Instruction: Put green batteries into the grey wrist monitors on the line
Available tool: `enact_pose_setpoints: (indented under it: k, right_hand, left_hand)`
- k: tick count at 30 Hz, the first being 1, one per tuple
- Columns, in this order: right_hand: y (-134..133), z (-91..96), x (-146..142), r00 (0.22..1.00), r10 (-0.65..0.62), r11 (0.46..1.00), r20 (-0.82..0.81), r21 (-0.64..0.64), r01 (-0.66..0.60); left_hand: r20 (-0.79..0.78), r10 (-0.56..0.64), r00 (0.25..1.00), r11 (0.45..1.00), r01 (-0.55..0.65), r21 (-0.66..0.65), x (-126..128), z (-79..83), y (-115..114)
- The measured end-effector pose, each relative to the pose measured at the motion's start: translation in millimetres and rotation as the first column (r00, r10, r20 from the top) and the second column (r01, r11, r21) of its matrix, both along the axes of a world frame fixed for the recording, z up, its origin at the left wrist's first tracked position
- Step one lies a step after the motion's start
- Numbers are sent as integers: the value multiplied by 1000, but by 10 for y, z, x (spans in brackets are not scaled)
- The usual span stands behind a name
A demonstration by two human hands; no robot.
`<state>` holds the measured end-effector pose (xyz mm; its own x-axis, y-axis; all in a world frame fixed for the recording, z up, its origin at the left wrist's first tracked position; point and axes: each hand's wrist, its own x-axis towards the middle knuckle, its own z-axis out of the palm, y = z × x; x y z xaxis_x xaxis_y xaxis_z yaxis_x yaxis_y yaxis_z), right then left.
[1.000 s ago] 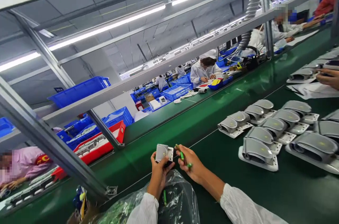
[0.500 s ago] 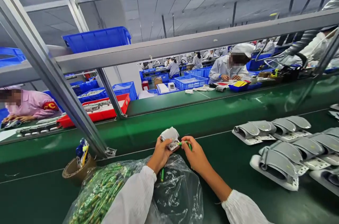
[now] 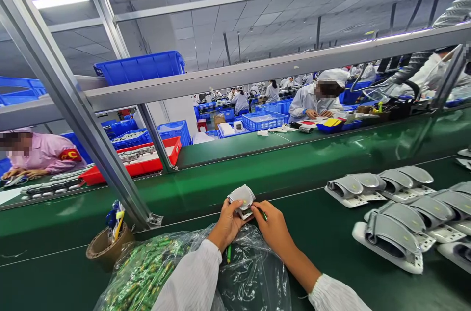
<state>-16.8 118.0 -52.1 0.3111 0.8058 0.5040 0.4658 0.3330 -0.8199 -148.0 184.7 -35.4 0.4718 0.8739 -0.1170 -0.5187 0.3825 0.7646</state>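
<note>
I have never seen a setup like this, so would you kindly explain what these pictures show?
No robot here: two bare hands do the work, and every picture comes from one camera worn on that person's head. The left hand holds a grey-and-white cuff; the fingers of the right hand hold a green cylinder close to it. On the green work surface lie a clear plastic bag with many similar cylinders, a brown cup and, to the right, rows of similar cuffs.
</note>
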Motion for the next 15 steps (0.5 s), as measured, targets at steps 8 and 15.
enact_pose_setpoints:
  k: [8, 15]
  right_hand:
    - [-4, -53, -4, 988, -146, 984, -41, -107, 141]
    - [6, -139, 30, 964, -103, 993, 244, -32, 114]
  left_hand:
    - [-3, 10, 1000, 1000, -10, 13, -3, -6, 13]
    - [6, 15, 1000, 1000, -15, -5, -14, -22, 26]
